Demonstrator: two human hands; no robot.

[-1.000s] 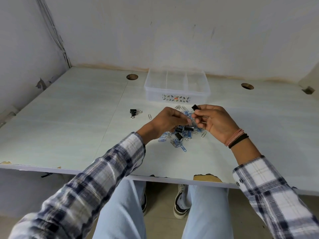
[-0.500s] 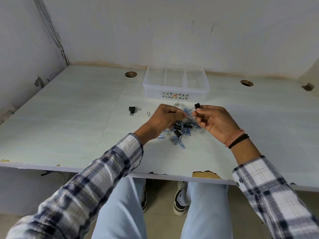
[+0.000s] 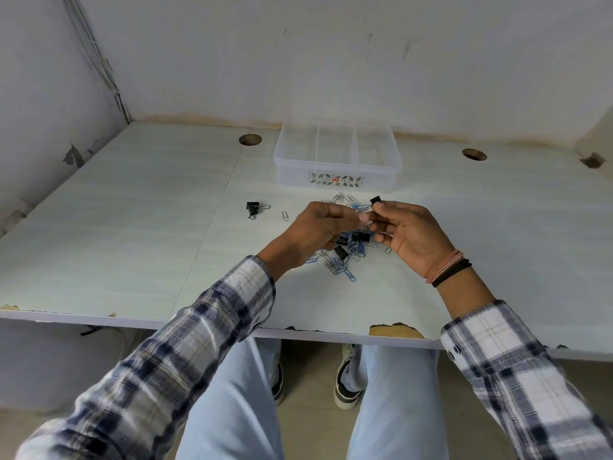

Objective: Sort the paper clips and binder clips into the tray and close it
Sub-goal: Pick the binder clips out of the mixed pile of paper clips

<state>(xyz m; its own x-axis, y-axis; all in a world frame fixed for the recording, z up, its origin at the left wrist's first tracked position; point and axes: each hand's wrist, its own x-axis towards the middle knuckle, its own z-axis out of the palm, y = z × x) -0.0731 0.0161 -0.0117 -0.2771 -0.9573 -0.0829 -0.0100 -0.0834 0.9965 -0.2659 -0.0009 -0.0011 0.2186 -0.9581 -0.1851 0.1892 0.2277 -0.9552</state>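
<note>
Two hands meet above your counter (image 3: pixel 132 227), a pale worn slab that fills the view from 9 to 3 o'clock. At 12 o'clock near the back wall sits the clear tray (image 3: pixel 336 180), three compartments showing through its top, a leaf-pattern label on the near wall; whether a lid lies on it you cannot tell here. Your left hand (image 3: pixel 318 234) has its fingers curled, the tips pinching something small where the two hands touch; what it holds is too small to tell. Your right hand (image 3: pixel 408 234) pinches a black binder clip (image 3: pixel 375 200) between thumb and forefinger, the clip poking up at 12 o'clock of that hand. Under both hands lies the pile of paper clips (image 3: pixel 341 267), blue and silver, with black binder clips mixed in. At 9 o'clock of the pile, well apart, rests a lone binder clip (image 3: pixel 252 208), and just beside it a single paper clip (image 3: pixel 284 215).
</note>
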